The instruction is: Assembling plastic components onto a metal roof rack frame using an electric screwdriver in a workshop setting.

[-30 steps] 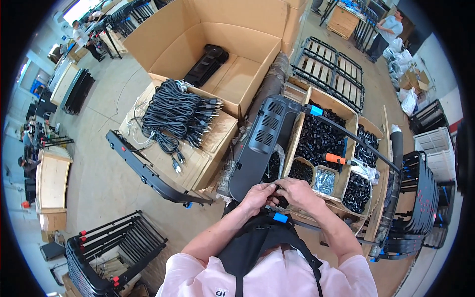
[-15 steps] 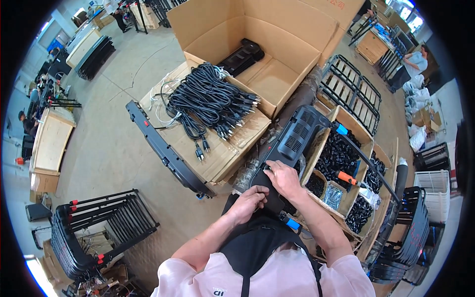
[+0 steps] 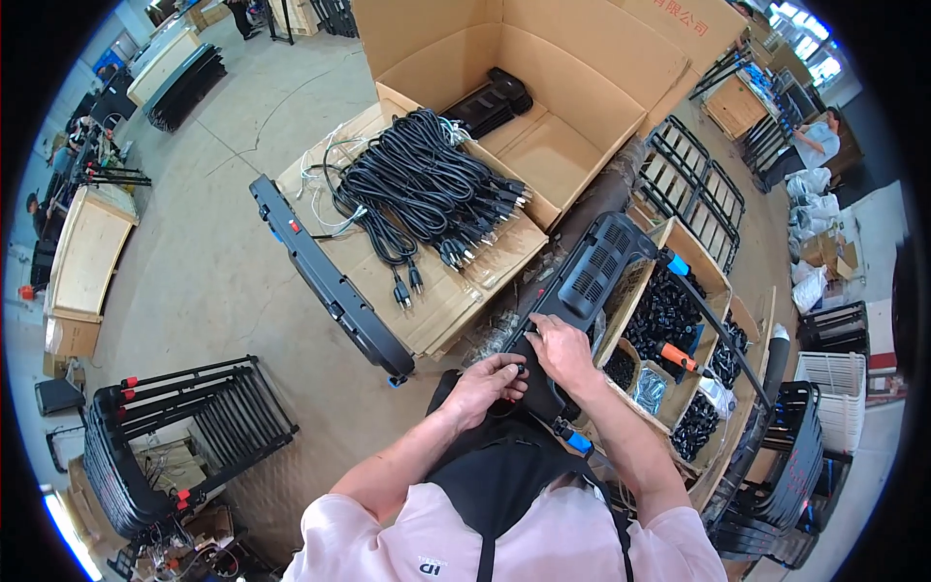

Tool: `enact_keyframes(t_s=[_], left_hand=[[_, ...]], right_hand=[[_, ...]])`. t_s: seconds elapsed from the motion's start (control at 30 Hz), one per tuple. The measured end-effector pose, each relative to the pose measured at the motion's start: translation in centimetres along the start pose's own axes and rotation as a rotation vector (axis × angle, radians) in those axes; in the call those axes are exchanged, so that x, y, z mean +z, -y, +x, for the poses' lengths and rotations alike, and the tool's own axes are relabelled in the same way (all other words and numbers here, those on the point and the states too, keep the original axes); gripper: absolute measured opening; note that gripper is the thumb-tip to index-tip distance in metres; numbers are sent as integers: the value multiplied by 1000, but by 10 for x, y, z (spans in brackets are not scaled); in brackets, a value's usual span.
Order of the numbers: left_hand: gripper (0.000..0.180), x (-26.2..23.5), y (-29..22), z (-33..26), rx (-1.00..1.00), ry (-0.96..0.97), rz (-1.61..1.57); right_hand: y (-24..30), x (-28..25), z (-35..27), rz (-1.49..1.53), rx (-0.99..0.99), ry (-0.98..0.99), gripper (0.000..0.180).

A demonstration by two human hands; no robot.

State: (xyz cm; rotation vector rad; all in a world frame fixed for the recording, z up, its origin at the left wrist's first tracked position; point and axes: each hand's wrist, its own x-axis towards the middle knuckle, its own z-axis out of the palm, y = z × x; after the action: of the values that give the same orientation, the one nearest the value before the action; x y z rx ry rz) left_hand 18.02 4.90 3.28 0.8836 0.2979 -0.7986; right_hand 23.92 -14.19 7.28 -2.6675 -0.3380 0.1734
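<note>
A long black plastic housing [image 3: 593, 274] with vent slots lies slantwise in front of me, its near end close to my body. My right hand [image 3: 564, 353] is on its near part, fingers curled over the edge. My left hand [image 3: 485, 390] is beside that near end, thumb and fingers pinched around a small black part [image 3: 521, 371]; its kind cannot be made out. A black bar with blue end pieces [image 3: 678, 264] runs along the right of the housing. Left of it, a bundle of black power cords [image 3: 417, 184] rests on cardboard.
An open carton [image 3: 572, 97] holding black parts stands ahead. To the right, a divided wooden bin [image 3: 716, 276] contains small black pieces, screws and an orange-handled tool [image 3: 682, 357]. Another long black housing [image 3: 325, 276] leans at the cardboard's left edge. Black frames [image 3: 194, 436] stand lower left.
My left hand has turned and opened slightly away from the housing, showing the small black part at its fingertips. My right hand keeps its place on the housing. The whole view has shifted a little.
</note>
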Motion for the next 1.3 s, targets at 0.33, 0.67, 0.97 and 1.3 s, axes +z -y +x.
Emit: enact_keyframes(t_s=[0.33, 0.67, 0.97, 1.3], left_hand=[[33, 7, -10, 9, -35, -1, 67], [35, 40, -11, 52, -49, 40, -92], [27, 62, -8, 78, -46, 109, -99], [36, 87, -27, 111, -56, 30, -173]], right_hand=[[-18, 7, -4, 278, 56, -121, 29], [-31, -8, -12, 1007, 323, -243, 24], [-48, -27, -22, 925, 483, -164, 20], [-83, -76, 13, 107, -153, -157, 27]])
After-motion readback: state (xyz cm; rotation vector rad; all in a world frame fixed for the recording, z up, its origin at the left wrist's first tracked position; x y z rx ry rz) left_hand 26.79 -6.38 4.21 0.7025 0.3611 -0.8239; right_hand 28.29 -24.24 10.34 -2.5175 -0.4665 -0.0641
